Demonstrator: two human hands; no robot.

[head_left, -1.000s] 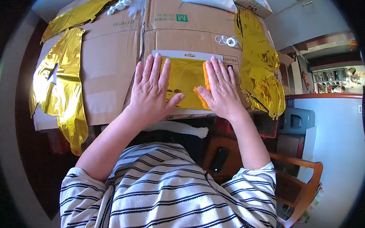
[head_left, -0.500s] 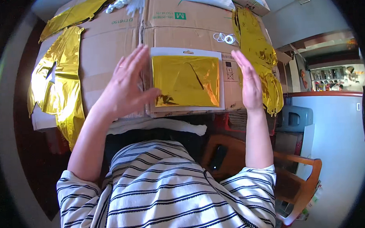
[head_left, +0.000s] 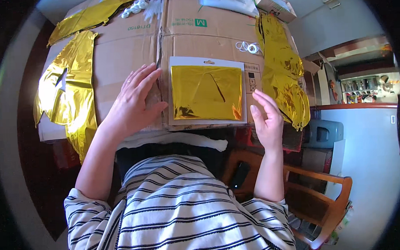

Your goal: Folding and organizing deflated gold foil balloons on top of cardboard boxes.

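A folded gold foil sheet (head_left: 194,92) lies on a white backing card (head_left: 189,60) with a hang hole at its far edge. Both rest on the cardboard-covered table (head_left: 118,53), close to its near edge. To the left of the card, my left hand (head_left: 137,98) is open with its fingers apart, holding nothing. My right hand (head_left: 268,120) stands open at the card's right side, thumb and fingers apart, just off its edge.
Gold foil balloons lie flat at the left (head_left: 75,81), the far left (head_left: 88,18) and the right (head_left: 284,69). A coil of white string (head_left: 248,47), clear straws (head_left: 152,11) and a clear plastic bag (head_left: 228,1) lie farther back. A wooden chair (head_left: 339,199) stands at lower right.
My right hand has come down and nearer to me, its thumb now spread from the fingers. My left hand has lowered slightly and moved off the card's left edge.
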